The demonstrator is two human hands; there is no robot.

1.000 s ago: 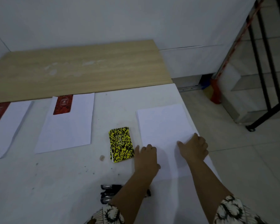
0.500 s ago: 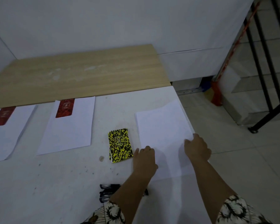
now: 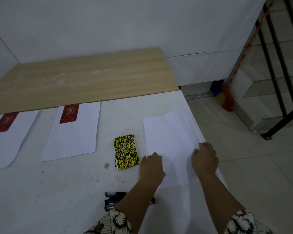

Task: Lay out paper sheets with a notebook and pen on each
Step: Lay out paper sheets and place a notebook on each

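Both hands rest flat on the paper stack (image 3: 169, 141); yellow notebooks (image 3: 126, 152) just left, pens (image 3: 114, 200) under the left forearm

Stairwell work corner (railing (image 3: 276, 68), table (image 3: 74, 191))

Your right hand (image 3: 204, 158) has slid from the middle of the stack of white paper sheets (image 3: 169, 141) out to its right edge, where your fingertips now lift the top sheet's edge. That top sheet has skewed away from the stack below, its far right corner fanned out toward the white table's (image 3: 74, 191) edge. Your left hand (image 3: 151, 168) has edged slightly forward along the stack's left side.
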